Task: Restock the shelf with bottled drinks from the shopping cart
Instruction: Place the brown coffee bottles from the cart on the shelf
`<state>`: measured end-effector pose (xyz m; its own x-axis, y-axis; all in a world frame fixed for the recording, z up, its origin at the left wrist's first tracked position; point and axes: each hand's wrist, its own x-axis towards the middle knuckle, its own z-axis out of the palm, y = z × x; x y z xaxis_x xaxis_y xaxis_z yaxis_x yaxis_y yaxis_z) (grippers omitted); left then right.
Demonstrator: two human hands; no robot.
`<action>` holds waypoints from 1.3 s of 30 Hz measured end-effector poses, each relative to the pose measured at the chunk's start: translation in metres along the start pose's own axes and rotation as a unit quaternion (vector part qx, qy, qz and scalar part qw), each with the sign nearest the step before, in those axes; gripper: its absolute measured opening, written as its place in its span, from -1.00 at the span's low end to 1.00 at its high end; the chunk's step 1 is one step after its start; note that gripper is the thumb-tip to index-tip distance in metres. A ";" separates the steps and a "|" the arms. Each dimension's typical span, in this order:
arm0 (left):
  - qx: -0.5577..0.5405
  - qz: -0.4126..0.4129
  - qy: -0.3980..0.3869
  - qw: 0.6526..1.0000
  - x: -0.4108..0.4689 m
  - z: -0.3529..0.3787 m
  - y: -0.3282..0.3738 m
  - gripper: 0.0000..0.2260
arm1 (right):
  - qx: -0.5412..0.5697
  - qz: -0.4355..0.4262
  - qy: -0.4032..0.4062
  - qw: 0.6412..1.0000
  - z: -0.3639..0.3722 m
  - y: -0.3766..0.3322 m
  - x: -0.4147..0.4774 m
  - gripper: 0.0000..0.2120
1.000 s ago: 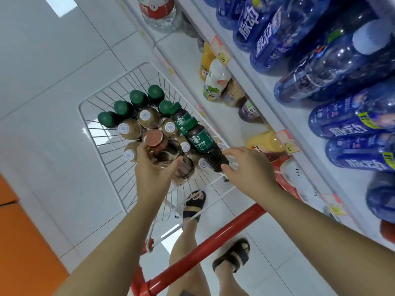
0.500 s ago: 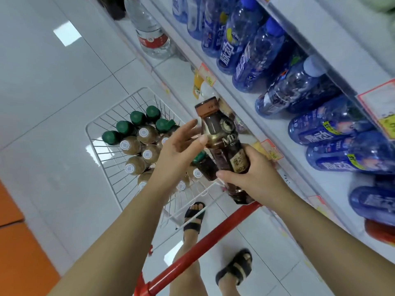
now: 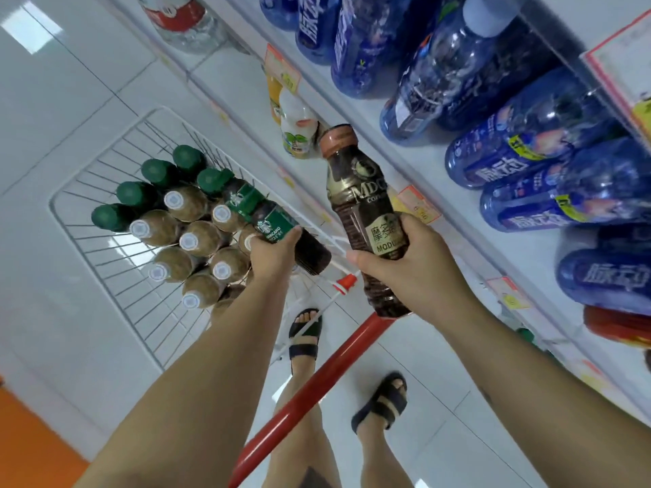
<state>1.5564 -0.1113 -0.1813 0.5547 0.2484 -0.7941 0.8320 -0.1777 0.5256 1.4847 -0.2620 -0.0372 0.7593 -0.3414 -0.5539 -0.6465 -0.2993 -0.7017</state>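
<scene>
Dark two-strap sandals (image 3: 382, 403) are being worn; a dark triangular mark (image 3: 310, 476) is being displayed on the left leg.

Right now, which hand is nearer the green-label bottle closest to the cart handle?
Left. The left hand grips the green-label bottle; the right hand is apart to its right, holding the brown-capped bottle.

I could not see the left hand's (image 3: 273, 253) fingers, which lay behind the green-labelled bottle (image 3: 278, 228). The right hand (image 3: 408, 265) covered part of the brown bottle's (image 3: 359, 191) label. The price tags (image 3: 417, 206) were too blurred to read. The top edge cut off the water bottle (image 3: 179, 19).
</scene>
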 end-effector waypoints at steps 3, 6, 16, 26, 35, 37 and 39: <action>-0.008 0.073 0.010 0.997 -0.012 -0.003 -0.002 -0.55 | -0.015 -0.007 -0.007 1.000 -0.003 -0.001 -0.007 -0.57; -0.015 0.170 -0.001 0.985 -0.045 -0.017 0.008 -0.55 | -0.018 -0.017 -0.011 1.000 -0.013 -0.009 -0.024 -0.56; -0.083 0.430 -0.060 0.897 -0.261 -0.083 0.081 -0.52 | 0.009 -0.185 0.052 0.981 -0.090 -0.081 -0.151 -0.58; -0.171 0.691 -0.169 0.682 -0.496 -0.056 0.114 -0.57 | 0.116 -0.382 0.229 0.888 -0.219 -0.093 -0.329 -0.59; -0.081 0.788 -0.273 0.545 -0.621 0.036 0.125 -0.48 | 0.160 -0.446 0.475 0.742 -0.318 -0.043 -0.427 -0.42; -0.041 0.801 -0.281 0.528 -0.635 0.057 0.131 -0.43 | 0.149 -0.445 0.532 0.705 -0.333 -0.032 -0.438 -0.38; -0.010 0.790 -0.315 0.526 -0.645 0.077 0.139 -0.40 | 0.138 -0.441 0.589 0.663 -0.350 -0.020 -0.446 -0.33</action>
<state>1.3135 -0.3696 0.3809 0.4462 -0.5598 0.6983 -0.6583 0.3233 0.6798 1.1329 -0.4156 0.3803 0.1442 -0.6497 0.7464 0.1714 -0.7264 -0.6655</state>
